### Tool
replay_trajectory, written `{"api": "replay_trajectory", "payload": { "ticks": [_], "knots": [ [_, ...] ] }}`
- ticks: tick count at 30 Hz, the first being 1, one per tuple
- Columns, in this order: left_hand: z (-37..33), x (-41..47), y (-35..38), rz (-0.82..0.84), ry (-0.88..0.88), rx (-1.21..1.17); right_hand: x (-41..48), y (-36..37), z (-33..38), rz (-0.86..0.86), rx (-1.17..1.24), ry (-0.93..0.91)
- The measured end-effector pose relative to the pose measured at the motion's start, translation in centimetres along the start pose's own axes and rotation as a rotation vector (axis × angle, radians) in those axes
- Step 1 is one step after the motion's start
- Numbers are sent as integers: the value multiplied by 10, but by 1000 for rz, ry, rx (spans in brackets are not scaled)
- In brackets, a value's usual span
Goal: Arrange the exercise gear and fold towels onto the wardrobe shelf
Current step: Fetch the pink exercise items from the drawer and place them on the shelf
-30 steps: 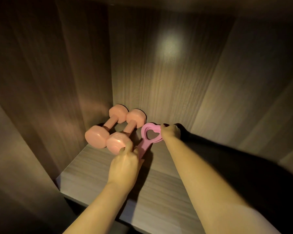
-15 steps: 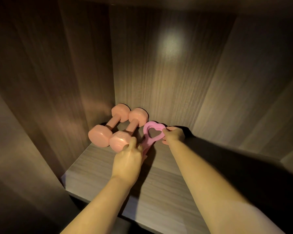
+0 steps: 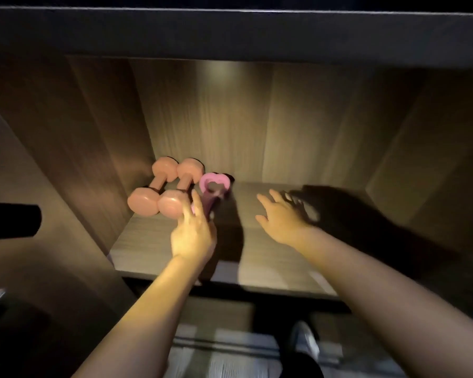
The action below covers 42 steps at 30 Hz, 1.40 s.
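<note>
Stowed in the back left corner of the wardrobe shelf (image 3: 284, 257): two pink dumbbells (image 3: 156, 184) side by side, heart-looped pink grip trainer (image 3: 204, 184) just beside them; no towels in view, folding judged still to do. Left hand (image 3: 193, 236) at the trainer's handle end, fingers near-straight, pinching or merely touching not discernible; right hand (image 3: 280, 219) blurred, fingers spread, holding nothing. Pale material below the shelf too blurred to identify.
</note>
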State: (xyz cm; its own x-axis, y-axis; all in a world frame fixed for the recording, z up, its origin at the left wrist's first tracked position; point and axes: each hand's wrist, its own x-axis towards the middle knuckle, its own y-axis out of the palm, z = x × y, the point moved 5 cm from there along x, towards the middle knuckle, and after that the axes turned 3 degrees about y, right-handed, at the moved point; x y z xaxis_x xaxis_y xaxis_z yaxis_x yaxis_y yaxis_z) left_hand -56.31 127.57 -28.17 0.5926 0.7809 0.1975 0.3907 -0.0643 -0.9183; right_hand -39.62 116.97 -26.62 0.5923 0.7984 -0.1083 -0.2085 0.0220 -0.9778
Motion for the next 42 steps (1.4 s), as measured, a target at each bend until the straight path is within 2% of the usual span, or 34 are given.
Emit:
{"api": "replay_trajectory", "payload": {
  "ticks": [2,6,8,12,16,20,25,32,37,39,42],
  "knots": [
    [-30,-34,-13,-29,115,-113,-54,-9,-13,44,52,27],
    [-98,-116,-21,25,382,-148,-158,-23,-42,-127,-24,43],
    [-116,-152,-15,71,427,-103,-197,-19,-57,-159,-24,69],
    [-128,-200,4,135,394,-24,-247,5,-88,-143,-11,118],
    [-149,-199,24,196,388,-1,-250,28,-120,-104,-2,142],
    [-182,-177,28,355,417,57,-239,21,-148,-31,46,204],
    [-230,-165,-24,575,507,158,-271,-31,-158,110,134,327],
    [-299,-179,-101,776,641,170,-335,-116,-167,137,269,521],
    [-377,-195,-95,854,796,181,-384,-136,-221,89,316,738],
    [-418,-202,-81,882,856,186,-406,-143,-253,85,291,777],
    [-483,-222,-61,901,955,174,-443,-153,-309,117,376,855]
  ]
}}
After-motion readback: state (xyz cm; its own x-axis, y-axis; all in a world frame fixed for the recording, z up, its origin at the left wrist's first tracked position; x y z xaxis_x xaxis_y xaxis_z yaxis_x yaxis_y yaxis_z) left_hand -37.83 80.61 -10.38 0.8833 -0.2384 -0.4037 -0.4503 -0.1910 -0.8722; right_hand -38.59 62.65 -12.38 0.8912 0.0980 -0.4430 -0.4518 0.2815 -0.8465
